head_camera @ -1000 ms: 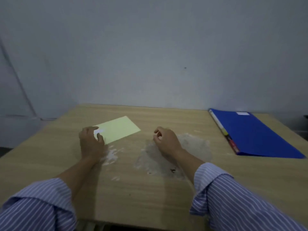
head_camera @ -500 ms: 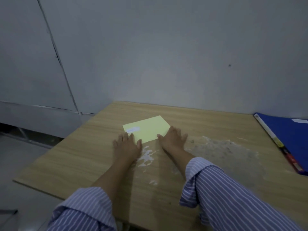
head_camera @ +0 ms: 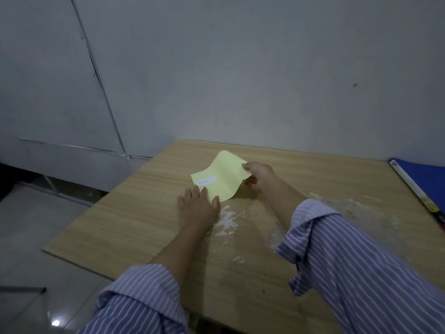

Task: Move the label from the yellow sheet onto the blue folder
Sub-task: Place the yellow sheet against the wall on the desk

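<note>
The yellow sheet [head_camera: 224, 175] lies at the far middle of the wooden table [head_camera: 134, 220], its right side curled up off the surface. A small white label [head_camera: 206, 181] is stuck near the sheet's left end. My right hand [head_camera: 258, 177] pinches the raised right edge of the sheet. My left hand [head_camera: 198, 206] rests flat on the table, fingers spread, fingertips pressing the sheet's near left corner just below the label. The blue folder [head_camera: 426, 179] lies at the table's far right, cut off by the frame edge.
White scuffed patches [head_camera: 227, 221] mark the tabletop near my left hand and toward the right. A grey wall [head_camera: 240, 80] stands right behind the table. The table's left edge drops to a tiled floor [head_camera: 36, 237].
My right hand has taken hold of the sheet's right edge and lifted it, so the sheet now curls up. My left hand stays flat at the near corner. The view has swung left.
</note>
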